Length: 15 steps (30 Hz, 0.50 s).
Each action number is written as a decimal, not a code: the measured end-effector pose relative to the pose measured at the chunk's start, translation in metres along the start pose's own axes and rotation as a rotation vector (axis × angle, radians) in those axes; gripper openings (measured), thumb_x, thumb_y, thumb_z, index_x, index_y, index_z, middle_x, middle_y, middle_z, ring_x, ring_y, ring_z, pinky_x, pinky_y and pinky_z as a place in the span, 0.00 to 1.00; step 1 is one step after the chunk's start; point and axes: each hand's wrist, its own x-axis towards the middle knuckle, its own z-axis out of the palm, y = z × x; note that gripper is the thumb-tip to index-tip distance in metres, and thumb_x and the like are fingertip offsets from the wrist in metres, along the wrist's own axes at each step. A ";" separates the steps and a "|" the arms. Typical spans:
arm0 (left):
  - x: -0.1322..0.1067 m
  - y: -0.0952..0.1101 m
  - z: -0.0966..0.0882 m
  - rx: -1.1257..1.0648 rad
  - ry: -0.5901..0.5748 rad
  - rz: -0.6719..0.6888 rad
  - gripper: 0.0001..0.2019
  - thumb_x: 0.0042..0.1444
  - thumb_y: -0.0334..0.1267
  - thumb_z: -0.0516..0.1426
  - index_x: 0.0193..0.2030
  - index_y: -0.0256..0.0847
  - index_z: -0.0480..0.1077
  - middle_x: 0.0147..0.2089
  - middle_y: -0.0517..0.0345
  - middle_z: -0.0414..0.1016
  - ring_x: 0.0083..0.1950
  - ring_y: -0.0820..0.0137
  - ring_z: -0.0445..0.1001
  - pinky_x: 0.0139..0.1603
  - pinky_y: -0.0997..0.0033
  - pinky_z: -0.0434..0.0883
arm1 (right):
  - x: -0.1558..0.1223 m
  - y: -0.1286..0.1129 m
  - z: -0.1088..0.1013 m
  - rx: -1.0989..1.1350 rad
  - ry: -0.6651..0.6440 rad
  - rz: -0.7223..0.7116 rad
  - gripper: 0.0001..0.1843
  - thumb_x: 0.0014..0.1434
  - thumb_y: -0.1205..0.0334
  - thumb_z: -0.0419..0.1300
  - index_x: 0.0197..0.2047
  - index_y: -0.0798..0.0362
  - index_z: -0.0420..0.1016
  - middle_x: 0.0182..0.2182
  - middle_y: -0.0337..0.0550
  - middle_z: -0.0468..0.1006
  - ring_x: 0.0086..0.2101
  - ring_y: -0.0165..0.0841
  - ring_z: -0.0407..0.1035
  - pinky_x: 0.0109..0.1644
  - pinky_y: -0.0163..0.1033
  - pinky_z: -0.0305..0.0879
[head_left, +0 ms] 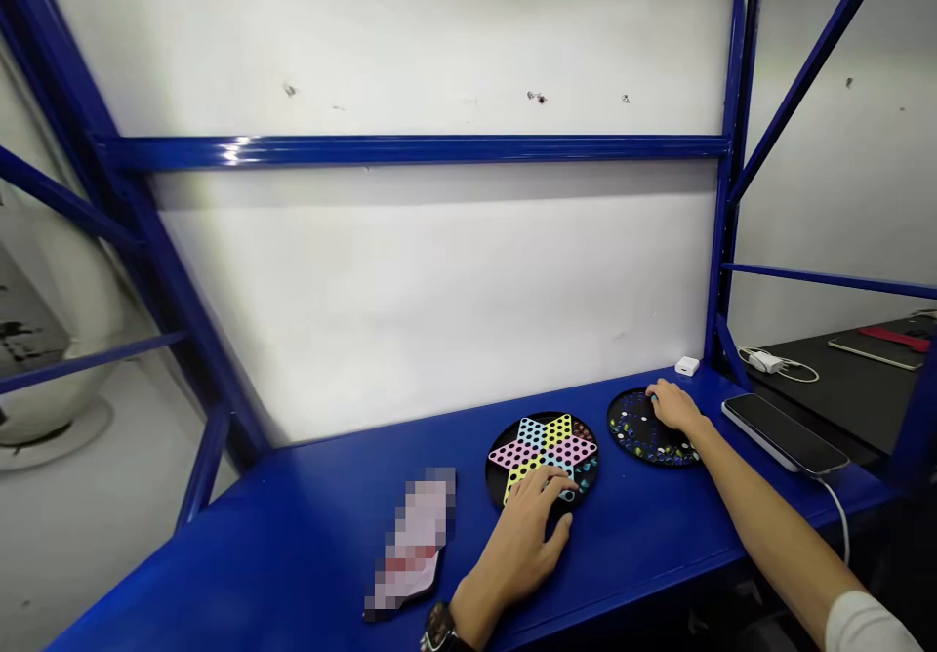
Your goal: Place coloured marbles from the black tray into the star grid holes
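Note:
A round black Chinese checkers board [543, 447] with a pastel star of holes lies on the blue shelf. My left hand [528, 525] rests on its near edge, fingers stretched flat over the board. To the right sits a round black tray [635, 432] holding several small coloured marbles. My right hand [673, 406] is over that tray, fingers curled down among the marbles; what they hold, if anything, is hidden.
A dark phone [785, 433] with a white cable lies right of the tray. A small white box [686, 366] sits by the blue upright post. A blurred flat item [414, 545] lies left of the board. A black table with a charger [765, 361] stands at right.

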 end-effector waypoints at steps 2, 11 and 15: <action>0.000 0.000 0.000 -0.009 -0.001 0.002 0.17 0.60 0.31 0.55 0.56 0.49 0.69 0.58 0.52 0.73 0.59 0.58 0.71 0.63 0.51 0.68 | 0.001 0.004 0.002 -0.006 -0.012 -0.008 0.17 0.64 0.71 0.51 0.49 0.55 0.79 0.50 0.54 0.76 0.50 0.43 0.71 0.50 0.42 0.64; 0.000 0.001 0.000 -0.006 0.002 0.002 0.17 0.59 0.30 0.56 0.54 0.50 0.70 0.57 0.54 0.73 0.59 0.59 0.71 0.62 0.52 0.68 | -0.027 -0.048 -0.023 0.305 -0.043 -0.275 0.14 0.63 0.58 0.56 0.41 0.52 0.82 0.38 0.47 0.82 0.38 0.38 0.74 0.42 0.39 0.66; 0.001 0.001 0.000 0.001 0.002 0.007 0.16 0.59 0.30 0.56 0.53 0.49 0.70 0.57 0.54 0.73 0.59 0.59 0.71 0.62 0.52 0.68 | -0.038 -0.065 -0.018 0.276 -0.101 -0.354 0.11 0.60 0.60 0.59 0.41 0.52 0.83 0.42 0.47 0.82 0.40 0.38 0.74 0.44 0.39 0.67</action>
